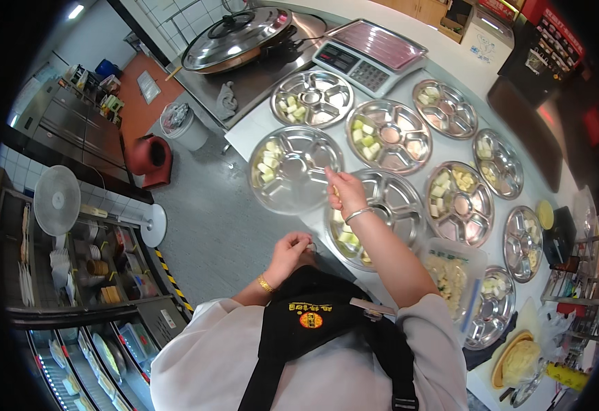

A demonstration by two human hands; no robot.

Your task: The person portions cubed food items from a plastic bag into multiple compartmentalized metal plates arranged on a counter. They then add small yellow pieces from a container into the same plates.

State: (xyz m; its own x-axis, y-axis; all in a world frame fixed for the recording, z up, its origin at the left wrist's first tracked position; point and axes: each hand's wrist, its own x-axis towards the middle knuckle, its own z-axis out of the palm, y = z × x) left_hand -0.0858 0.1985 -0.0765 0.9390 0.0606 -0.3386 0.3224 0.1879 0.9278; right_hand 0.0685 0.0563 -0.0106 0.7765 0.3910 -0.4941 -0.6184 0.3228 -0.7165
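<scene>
My right hand (pixel 348 194) is curled closed over the right rim of a round steel divided tray (pixel 295 167), with a bit of pale yellow food (pixel 336 193) showing between its fingers. Pale green-white chunks (pixel 268 163) fill one compartment of that tray. Under my right forearm is another divided tray (pixel 399 192), partly hidden, with similar chunks (pixel 348 237). My left hand (pixel 289 257) hangs before my black apron (pixel 314 298), thumb against fingers; whether it holds anything is unclear. A clear plastic tub (pixel 476 257) of pale yellow pieces (pixel 445 282) stands beside my right elbow.
Several more divided trays, such as this one (pixel 389 134), cover the white counter (pixel 248 128). A digital scale (pixel 363 64) and a lidded pan (pixel 237 41) stand at the back. A bin (pixel 183 128) is on the floor; a shelving unit (pixel 83 257) stands left.
</scene>
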